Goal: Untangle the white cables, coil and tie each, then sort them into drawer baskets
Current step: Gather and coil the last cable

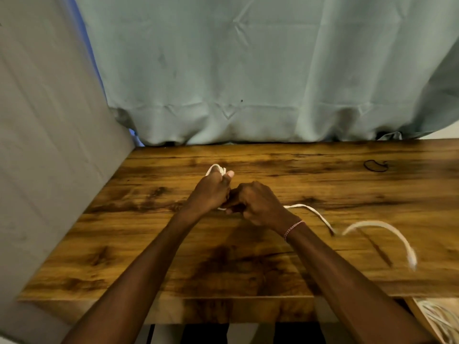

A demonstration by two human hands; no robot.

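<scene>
A pale curtain (pixel 248 70) hangs behind my table (pixel 323 170), a grey panel (pixel 44 145) stands on its left, and a small dark loop (pixel 375 166) lies far right. Spare cables (pixel 437 319) show below the near right corner. My left hand (pixel 211 192) grips the coiled white cable (pixel 298 206). My right hand (pixel 255 202), fist curled, holds its tail, which trails off blurred to the right.
</scene>
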